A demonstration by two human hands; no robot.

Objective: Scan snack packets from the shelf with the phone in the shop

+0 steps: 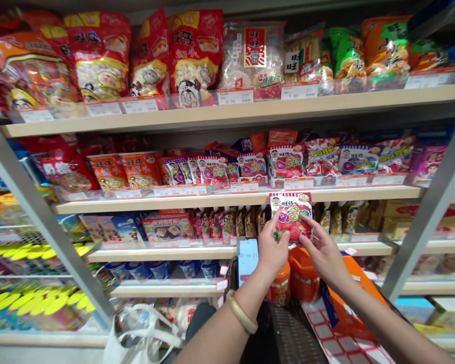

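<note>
A small red and white candy packet (291,215) with strawberries printed on it is held upright between both hands, in front of the middle shelves. My left hand (273,245) grips its left side, with a gold bangle around the wrist. Its lower right side is pinched by my right hand (322,247). Below the hands are two orange-red jars (304,273) and a large orange package (354,298). A phone with a lit screen (247,260) stands just left of my left hand.
Shelf boards (235,115) full of snack bags cross the view, with similar packets (286,162) on the middle one. Metal posts (426,202) stand on both sides. A white cloth bag (136,333) lies at the lower left, beside a dark woven basket (293,328).
</note>
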